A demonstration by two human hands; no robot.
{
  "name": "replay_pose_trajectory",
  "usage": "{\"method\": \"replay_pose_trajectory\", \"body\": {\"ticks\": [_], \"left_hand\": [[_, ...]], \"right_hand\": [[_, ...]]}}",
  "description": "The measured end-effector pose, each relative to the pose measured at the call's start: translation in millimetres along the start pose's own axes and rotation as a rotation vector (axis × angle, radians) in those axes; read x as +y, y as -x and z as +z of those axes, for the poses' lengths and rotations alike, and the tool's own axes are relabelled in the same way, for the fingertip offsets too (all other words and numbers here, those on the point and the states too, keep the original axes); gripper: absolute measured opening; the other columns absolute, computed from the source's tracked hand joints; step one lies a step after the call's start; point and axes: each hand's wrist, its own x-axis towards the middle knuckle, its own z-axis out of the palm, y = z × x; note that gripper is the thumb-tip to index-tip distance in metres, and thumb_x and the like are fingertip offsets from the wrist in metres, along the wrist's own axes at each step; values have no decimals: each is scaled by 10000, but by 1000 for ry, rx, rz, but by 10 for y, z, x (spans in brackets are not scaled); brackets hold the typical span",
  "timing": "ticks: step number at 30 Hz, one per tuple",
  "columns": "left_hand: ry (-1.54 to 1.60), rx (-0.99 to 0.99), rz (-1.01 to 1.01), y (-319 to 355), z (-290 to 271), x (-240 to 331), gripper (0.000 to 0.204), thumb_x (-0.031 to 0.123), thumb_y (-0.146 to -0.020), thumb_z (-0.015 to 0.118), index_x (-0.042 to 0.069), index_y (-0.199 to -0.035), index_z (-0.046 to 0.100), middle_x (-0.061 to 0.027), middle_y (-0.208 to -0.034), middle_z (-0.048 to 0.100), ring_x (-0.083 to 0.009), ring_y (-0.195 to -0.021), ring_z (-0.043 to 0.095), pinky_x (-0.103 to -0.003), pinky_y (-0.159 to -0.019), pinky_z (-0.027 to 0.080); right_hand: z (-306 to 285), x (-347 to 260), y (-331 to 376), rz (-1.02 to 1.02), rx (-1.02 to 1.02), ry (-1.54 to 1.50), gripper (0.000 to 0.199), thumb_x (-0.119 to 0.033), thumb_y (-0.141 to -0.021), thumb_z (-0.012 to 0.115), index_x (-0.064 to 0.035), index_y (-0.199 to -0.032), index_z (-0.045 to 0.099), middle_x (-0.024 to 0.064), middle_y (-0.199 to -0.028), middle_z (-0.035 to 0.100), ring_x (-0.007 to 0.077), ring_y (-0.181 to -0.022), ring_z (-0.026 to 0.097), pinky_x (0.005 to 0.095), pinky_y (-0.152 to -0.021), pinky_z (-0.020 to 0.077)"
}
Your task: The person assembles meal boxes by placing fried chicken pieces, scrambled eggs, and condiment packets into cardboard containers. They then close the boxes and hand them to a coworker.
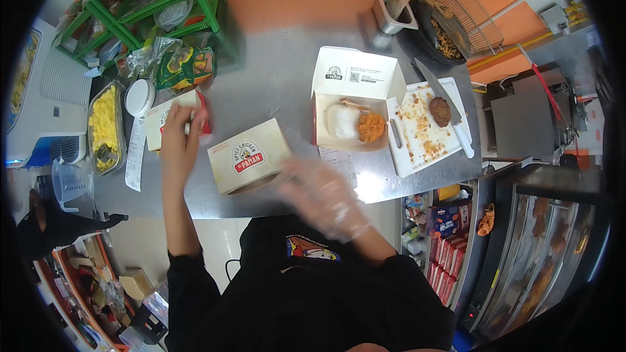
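Observation:
My bare left hand grips a cream food box with red sides, its fingers bent over the lid. Beside it lies a second cream food box, closed. Close to that box's right edge is my right hand in a clear plastic glove, its fingers smeared by motion. Farther right an open food box holds white rice and orange shredded food. A knife and a browned piece of food rest on the crumb-strewn white cutting board.
A tray of yellow food, a white round-lidded tub and a paper slip lie at left. Green racks stand behind them. A metal container and a wire basket are at the back right. A glass-fronted cabinet stands right.

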Motion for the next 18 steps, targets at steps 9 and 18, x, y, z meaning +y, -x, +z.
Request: {"method": "replay_pose_trajectory", "body": {"ticks": [9,18], "left_hand": [[-1051,-369,270,-1370,1137,-1314,198,138,-899,565,30,-1054,625,-180,-1189,579,-387,-1091,585,-439,-938,488],[458,-334,-41,-1002,1824,820,573,267,-933,598,48,-1419,389,-238,-1283,544,-388,-1059,610,-392,-897,499]], "right_hand": [[-783,1971,-160,705,445,541,564,-275,-858,686,-26,-1329,500,219,-1201,603,353,-1140,560,417,-991,412],[-906,2569,-121,405,172,207,398,-101,-902,567,-40,-1292,517,222,-1113,642,381,-1036,610,410,-927,466]]}}
